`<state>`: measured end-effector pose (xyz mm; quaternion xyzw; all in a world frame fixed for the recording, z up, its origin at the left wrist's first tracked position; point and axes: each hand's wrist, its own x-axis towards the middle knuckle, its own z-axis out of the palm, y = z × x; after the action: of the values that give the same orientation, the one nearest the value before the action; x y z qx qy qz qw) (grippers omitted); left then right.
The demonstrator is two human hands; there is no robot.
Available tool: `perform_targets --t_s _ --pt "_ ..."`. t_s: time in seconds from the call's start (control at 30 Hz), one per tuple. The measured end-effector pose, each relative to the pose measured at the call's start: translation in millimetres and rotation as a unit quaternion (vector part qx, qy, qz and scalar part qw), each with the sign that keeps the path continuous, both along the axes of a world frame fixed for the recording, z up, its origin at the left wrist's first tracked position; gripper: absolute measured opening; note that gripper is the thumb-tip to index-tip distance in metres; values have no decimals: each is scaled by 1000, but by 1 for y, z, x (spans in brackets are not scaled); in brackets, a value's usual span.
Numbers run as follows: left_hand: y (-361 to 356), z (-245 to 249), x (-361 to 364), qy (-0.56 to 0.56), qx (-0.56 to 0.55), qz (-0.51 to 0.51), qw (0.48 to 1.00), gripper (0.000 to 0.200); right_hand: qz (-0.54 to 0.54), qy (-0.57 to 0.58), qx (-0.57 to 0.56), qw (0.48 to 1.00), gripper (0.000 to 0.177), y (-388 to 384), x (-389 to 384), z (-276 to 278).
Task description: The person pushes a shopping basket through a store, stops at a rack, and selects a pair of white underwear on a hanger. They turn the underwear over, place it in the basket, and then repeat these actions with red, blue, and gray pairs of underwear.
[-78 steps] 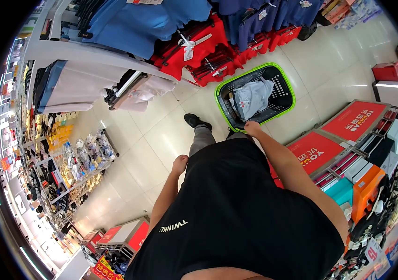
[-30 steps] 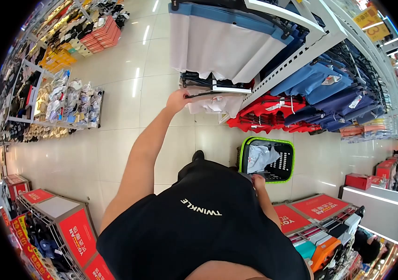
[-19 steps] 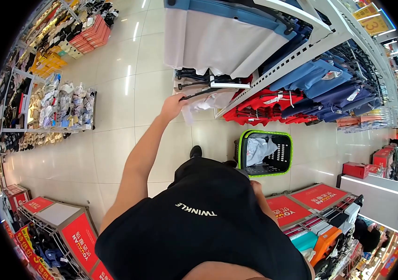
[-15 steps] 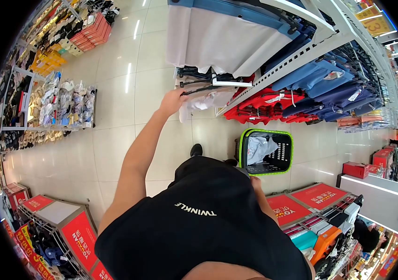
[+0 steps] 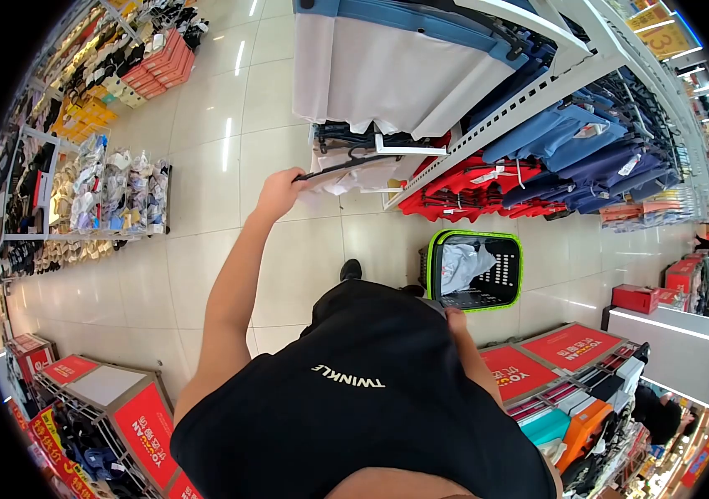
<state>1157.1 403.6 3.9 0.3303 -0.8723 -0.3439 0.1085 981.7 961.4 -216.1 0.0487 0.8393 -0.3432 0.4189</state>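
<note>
My left hand [image 5: 279, 193] is closed on the end of a black hanger [image 5: 342, 166] that carries a pale garment [image 5: 354, 181], below the white rack arm [image 5: 408, 150]. Larger pale garments [image 5: 400, 75] with blue tops hang just above it. Low at my right side, my right hand [image 5: 456, 320] is near the rim of a black basket with a green edge [image 5: 521, 274]; its fingers are mostly hidden, and what it holds cannot be made out. A light grey cloth [image 5: 464, 266] lies in the basket.
Red garments [image 5: 471, 187] and blue garments [image 5: 558, 137] hang on the white rack [image 5: 529, 96] at the right. Bagged goods [image 5: 113, 195] fill a stand at the left. Red-signed displays [image 5: 142, 428] stand behind me on both sides. A person in black [image 5: 655, 416] is at the lower right.
My left hand has moved left with the hanger end, and the pale garment has shifted with it. My right hand has barely moved.
</note>
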Motion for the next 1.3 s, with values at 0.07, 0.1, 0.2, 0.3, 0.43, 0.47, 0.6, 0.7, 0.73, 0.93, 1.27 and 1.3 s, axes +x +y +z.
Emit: perform_targets --t_s 0.07,0.1,0.2,0.3,0.43,0.47,0.6,0.7,0.73,0.93,1.27,1.3 --pt "6 0 13 -6 4 -5 1000 19 41 64 -10 997 25 3 0 -8" --pt "10 4 19 -3 7 -6 1000 19 82 127 -21 988 26 3 0 -8" --pt "27 26 32 -4 29 -17 999 18 107 135 11 985 32 -12 -22 -15" --pt "46 60 35 -3 59 -40 997 17 108 154 -72 979 34 -65 -47 53" --pt "73 116 27 10 90 -72 993 15 82 38 -320 943 53 -141 -80 168" --pt "78 128 24 14 88 -72 993 15 104 34 -373 921 61 -155 -82 208" --pt "101 165 15 100 239 -100 961 13 120 43 -504 854 53 -172 -105 282" --pt "118 188 0 156 277 -106 942 17 95 59 -492 863 34 -163 -113 327" --pt "131 201 -8 227 271 -67 933 21 74 36 -503 860 31 -155 -115 339" --pt "197 231 -56 504 431 9 748 34 -1 22 -585 810 24 -125 -128 405" --pt "239 245 -64 446 207 36 870 34 102 148 -560 809 33 -80 -161 479" --pt "244 250 -61 452 211 36 866 34 99 147 -564 807 33 -76 -161 486"
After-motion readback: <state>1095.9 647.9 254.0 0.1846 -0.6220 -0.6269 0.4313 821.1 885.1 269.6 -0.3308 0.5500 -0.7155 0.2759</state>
